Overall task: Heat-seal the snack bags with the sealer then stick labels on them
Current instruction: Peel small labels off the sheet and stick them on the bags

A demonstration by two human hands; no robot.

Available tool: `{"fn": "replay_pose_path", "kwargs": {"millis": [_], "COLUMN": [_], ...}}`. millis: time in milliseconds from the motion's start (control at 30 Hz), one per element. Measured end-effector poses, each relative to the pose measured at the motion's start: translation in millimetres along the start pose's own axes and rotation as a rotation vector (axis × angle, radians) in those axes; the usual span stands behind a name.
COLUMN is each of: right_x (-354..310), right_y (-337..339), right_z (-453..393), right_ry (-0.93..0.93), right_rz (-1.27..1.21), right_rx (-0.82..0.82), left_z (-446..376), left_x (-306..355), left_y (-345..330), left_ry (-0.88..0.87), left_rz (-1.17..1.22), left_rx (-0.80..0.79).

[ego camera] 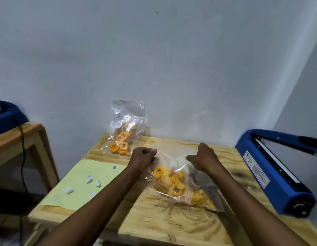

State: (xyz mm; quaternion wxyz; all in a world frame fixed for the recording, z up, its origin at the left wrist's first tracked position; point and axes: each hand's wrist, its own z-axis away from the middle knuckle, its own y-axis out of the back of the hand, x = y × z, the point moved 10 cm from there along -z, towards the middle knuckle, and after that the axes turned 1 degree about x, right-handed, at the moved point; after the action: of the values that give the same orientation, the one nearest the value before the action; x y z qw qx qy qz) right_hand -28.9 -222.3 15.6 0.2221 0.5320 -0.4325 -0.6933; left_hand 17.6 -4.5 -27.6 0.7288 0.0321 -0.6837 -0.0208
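Spreading across the view, the wooden table is carrying a blue sealer along its right edge; both hands, left and right, are pinching the top corners of a clear snack bag mid-table; a second bag is leaning at the far edge.

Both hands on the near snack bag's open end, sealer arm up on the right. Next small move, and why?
Probably carry the near bag rightward and lay its open top across the sealer. The left hand and right hand pinch that top edge, the sealer's arm is raised, and the labels lie untouched.
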Motion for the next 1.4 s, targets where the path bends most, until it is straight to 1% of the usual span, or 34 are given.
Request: {"fn": "replay_pose_path", "kwargs": {"millis": [133,267,333,400,467,567,667,833,1000,1133,1300,1400], "right_x": [-41,-93,-111,-125,-134,-141,-147,-157,-162,-163,-176,-181], "right_y": [3,-2,-19,-47,-82,-134,-163,-174,-179,-183,-181,-184], "right_z": [-2,7,15,23,29,37,41,34,30,32,40,45], "right_ry": [0.115,0.239,0.274,0.291,0.295,0.301,0.32,0.347,0.355,0.346,0.47,0.52], "right_rz": [-0.303,-0.444,-0.492,-0.461,-0.389,-0.284,-0.213,-0.112,-0.093,-0.071,0.062,0.088], "right_rx": [0.005,0.075,0.069,0.02,-0.052,-0.125,-0.153,-0.122,-0.054,-0.034,0.05,0.044], "left_z": [12,25,34,43,50,58,63,65,58,53,55,58], "left_x": [37,78,91,98,100,94,87,78,66,57,55,55], "left_y": [42,114,151,183,205,227,240,250,250,250,252,251], "left_ry": [-0.135,-0.304,-0.36,-0.407,-0.427,-0.419,-0.419,-0.431,-0.407,-0.38,-0.36,-0.359], "left_rz": [0.189,0.217,0.234,0.248,0.263,0.27,0.266,0.226,0.225,0.208,0.196,0.188], "left_rx": [0.054,0.207,0.31,0.401,0.459,0.507,0.531,0.534,0.54,0.558,0.576,0.572]}}
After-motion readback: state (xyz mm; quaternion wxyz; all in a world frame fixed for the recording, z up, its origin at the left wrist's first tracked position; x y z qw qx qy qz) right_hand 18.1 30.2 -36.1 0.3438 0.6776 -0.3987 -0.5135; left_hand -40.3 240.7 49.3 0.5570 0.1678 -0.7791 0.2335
